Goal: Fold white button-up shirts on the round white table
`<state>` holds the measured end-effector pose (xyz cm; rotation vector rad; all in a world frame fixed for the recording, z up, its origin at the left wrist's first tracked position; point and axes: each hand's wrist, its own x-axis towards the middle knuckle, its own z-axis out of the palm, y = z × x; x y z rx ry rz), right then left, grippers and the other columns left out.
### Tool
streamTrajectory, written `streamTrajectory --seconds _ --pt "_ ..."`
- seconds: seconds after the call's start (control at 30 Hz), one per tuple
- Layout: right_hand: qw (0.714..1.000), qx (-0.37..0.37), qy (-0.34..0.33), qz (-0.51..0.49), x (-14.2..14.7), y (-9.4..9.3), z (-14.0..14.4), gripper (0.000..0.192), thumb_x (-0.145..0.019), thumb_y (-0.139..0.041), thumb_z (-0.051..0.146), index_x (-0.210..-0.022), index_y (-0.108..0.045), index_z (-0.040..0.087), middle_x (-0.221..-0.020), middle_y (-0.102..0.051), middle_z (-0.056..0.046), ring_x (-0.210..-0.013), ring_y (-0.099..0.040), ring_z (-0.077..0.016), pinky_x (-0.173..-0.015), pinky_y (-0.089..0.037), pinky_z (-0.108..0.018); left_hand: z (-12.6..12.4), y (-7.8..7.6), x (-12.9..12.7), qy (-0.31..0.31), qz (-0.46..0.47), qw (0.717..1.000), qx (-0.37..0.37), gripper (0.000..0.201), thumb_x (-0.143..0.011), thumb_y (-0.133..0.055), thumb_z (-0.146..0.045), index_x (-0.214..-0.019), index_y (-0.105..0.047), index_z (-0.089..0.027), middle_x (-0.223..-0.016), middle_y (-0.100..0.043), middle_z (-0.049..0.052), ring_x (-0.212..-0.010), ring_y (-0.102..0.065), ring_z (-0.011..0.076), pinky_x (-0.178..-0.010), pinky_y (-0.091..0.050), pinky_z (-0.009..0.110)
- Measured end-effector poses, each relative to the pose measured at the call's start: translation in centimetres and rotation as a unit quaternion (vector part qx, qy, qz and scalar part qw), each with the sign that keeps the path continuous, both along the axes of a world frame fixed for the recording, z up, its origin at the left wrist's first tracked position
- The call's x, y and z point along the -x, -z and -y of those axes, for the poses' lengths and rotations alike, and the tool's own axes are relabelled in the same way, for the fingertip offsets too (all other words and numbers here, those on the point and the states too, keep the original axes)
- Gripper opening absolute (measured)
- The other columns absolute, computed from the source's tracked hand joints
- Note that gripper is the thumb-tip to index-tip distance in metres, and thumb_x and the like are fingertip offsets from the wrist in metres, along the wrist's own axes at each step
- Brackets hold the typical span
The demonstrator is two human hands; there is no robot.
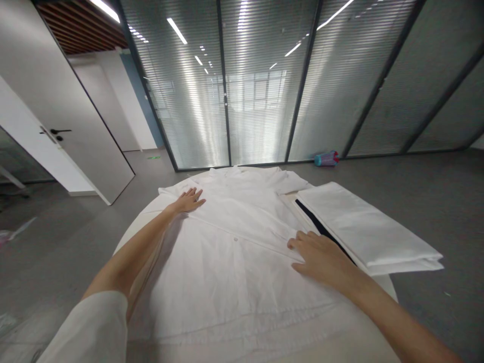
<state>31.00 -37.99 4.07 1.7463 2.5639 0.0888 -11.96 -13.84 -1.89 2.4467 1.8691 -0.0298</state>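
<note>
A round white tabletop (pixel 130 233) carries a white shirt (pixel 227 252) spread flat, with folded white cloth (pixel 363 229) just beside it.

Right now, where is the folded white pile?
In the head view the folded white pile lies on the right side of the round table, beside the spread white garment and just beyond the right hand.

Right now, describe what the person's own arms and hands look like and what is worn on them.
Both hands are bare: no gloves, rings or watch show on the left hand or right hand. The left arm has a white sleeve pushed up near the elbow. The right forearm is uncovered.
</note>
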Motion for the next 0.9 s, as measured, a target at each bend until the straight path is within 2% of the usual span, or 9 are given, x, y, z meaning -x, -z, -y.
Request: streamTrajectory --seconds 0.1,0.17,0.3,0.4,0.47,0.67,0.77,0.83,0.9 --pt "0.997 -0.035 0.020 -0.067 1.4 -0.8 -1.7 0.038 -0.097 -0.049 0.040 -0.124 -0.066 0.019 -0.124 -0.065 -0.014 -0.115 -0.061 -0.0287 -0.096 -0.046 -0.041 -0.3 -0.8 -0.5 0.024 -0.016 0.999 -0.043 0.067 -0.092 -0.040 -0.065 -0.142 -0.053 -0.023 -0.156 -0.041 0.015 -0.146 -0.032 0.0342 -0.117 -0.022 0.052" --pt "0.994 -0.066 0.036 -0.081 2.5 0.0 -3.2 0.051 -0.101 -0.038 0.045 -0.141 -0.054 0.017 -0.142 -0.055 -0.016 -0.130 -0.052 -0.0306 -0.105 -0.042 -0.044 -0.3 -0.8 -1.4 0.026 -0.014 0.995 -0.093 0.061 -0.093 -0.039 -0.062 -0.136 -0.058 -0.024 -0.154 -0.044 0.012 -0.144 -0.035 0.0332 -0.118 -0.021 0.050" --pt "0.996 -0.033 0.016 -0.080 3.1 3.7 -5.5 0.072 -0.100 -0.028 0.059 -0.154 -0.037 0.012 -0.161 -0.029 -0.016 -0.149 -0.025 -0.0332 -0.118 -0.026 -0.049 0.1 0.3 -2.5 0.010 0.005 0.997 -0.077 0.072 -0.095 -0.031 -0.065 -0.153 -0.038 -0.024 -0.160 -0.032 0.013 -0.148 -0.027 0.0362 -0.117 -0.022 0.049" --pt "0.996 0.015 0.030 -0.082 2.3 5.8 -6.2 0.082 -0.098 -0.022 0.067 -0.156 -0.031 0.010 -0.162 -0.023 -0.016 -0.150 -0.021 -0.0324 -0.120 -0.020 -0.052 0.3 0.9 -2.4 0.008 0.000 0.999 -0.041 0.076 -0.095 -0.025 -0.068 -0.158 -0.028 -0.023 -0.163 -0.024 0.016 -0.150 -0.020 0.0384 -0.117 -0.020 0.050" --pt "0.995 0.028 0.039 -0.087 1.8 6.3 -6.3 0.086 -0.096 -0.020 0.069 -0.157 -0.028 0.009 -0.163 -0.021 -0.015 -0.151 -0.018 -0.0310 -0.121 -0.017 -0.052 0.1 1.1 -2.2 0.008 -0.007 1.000 -0.030 0.079 -0.095 -0.024 -0.069 -0.159 -0.025 -0.022 -0.164 -0.019 0.017 -0.151 -0.016 0.0393 -0.118 -0.018 0.049" --pt "0.994 0.027 0.038 -0.103 1.8 5.8 -5.8 0.083 -0.097 -0.023 0.067 -0.157 -0.029 0.010 -0.163 -0.021 -0.015 -0.151 -0.017 -0.0311 -0.122 -0.017 -0.051 0.2 1.5 -1.7 -0.020 -0.008 0.999 -0.024 0.076 -0.095 -0.026 -0.068 -0.158 -0.025 -0.026 -0.164 -0.020 0.015 -0.150 -0.017 0.0396 -0.117 -0.020 0.050" --pt "0.993 0.001 0.036 -0.109 2.2 5.3 -5.3 0.078 -0.099 -0.031 0.063 -0.154 -0.036 0.009 -0.160 -0.028 -0.018 -0.149 -0.024 -0.0344 -0.120 -0.021 -0.052 0.4 0.7 -2.2 -0.035 -0.005 0.999 -0.037 0.071 -0.094 -0.034 -0.066 -0.153 -0.038 -0.027 -0.161 -0.030 0.013 -0.149 -0.021 0.0400 -0.116 -0.021 0.052" --pt "0.993 -0.025 0.030 -0.113 2.4 4.9 -5.0 0.072 -0.099 -0.039 0.058 -0.149 -0.044 0.007 -0.157 -0.034 -0.021 -0.147 -0.027 -0.0365 -0.120 -0.021 -0.053 0.1 -0.5 -4.2 -0.030 0.022 0.995 -0.090 0.061 -0.092 -0.045 -0.058 -0.141 -0.054 -0.024 -0.156 -0.039 0.013 -0.147 -0.025 0.0404 -0.117 -0.020 0.055" --pt "0.990 -0.051 0.008 -0.128 2.5 4.5 -4.9 0.062 -0.099 -0.045 0.051 -0.142 -0.053 0.008 -0.153 -0.042 -0.021 -0.146 -0.029 -0.0364 -0.120 -0.019 -0.054 -0.9 -2.1 -8.4 0.011 0.088 0.985 -0.146 0.047 -0.090 -0.052 -0.043 -0.127 -0.065 -0.017 -0.146 -0.050 0.015 -0.142 -0.034 0.0377 -0.118 -0.022 0.052"
